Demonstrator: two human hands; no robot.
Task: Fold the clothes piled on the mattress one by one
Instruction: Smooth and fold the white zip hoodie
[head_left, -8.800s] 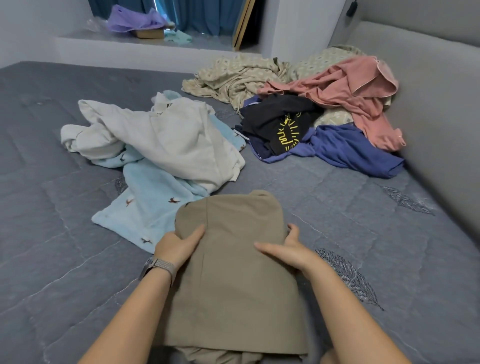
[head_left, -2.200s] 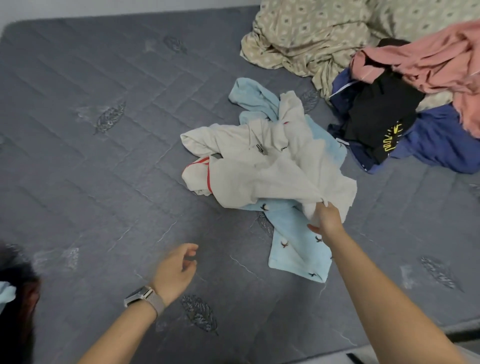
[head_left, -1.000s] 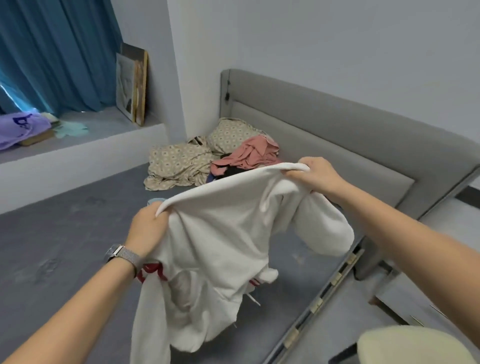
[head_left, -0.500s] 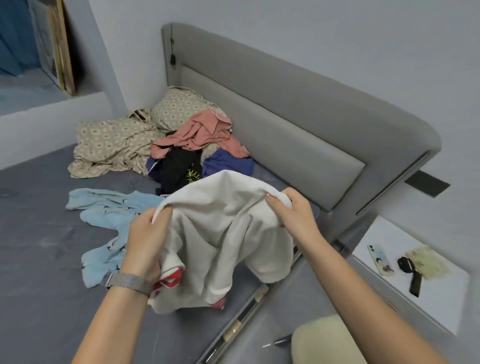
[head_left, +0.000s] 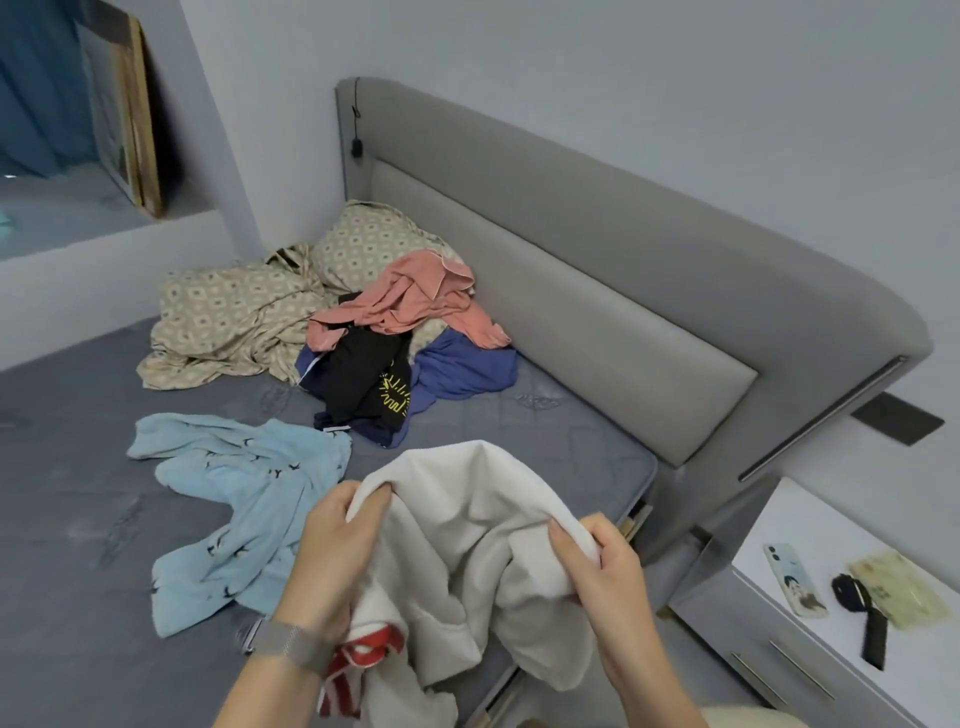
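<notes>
Left hand: left hand (head_left: 337, 561) grips a bunched upper edge of the white garment (head_left: 467, 551), fingers curled into the cloth.
Right hand: right hand (head_left: 597, 577) pinches another fold of the same edge, thumb on top.
Garment position: held up off the mattress (head_left: 78, 519) at its near edge, crumpled; red-striped trim (head_left: 358, 660) hangs at 7 o'clock from the left hand.
Step in hand: judged as sorting out the garment's edges before any fold is made.
Next move: likely calls for finding shoulders or hem, spreading the hands apart, then laying it flat.
Remaining work: light blue garment (head_left: 244, 499) lies at 10 o'clock; the unfolded pile (head_left: 405, 343) sits at 12 o'clock by the headboard (head_left: 623, 312).
Change from half a second ago: hands have shifted their hold and sit slightly lower; the cloth is more gathered between them.
Change from one second ago: the garment hung stretched between raised, wide-apart hands; now they are close together.
</notes>
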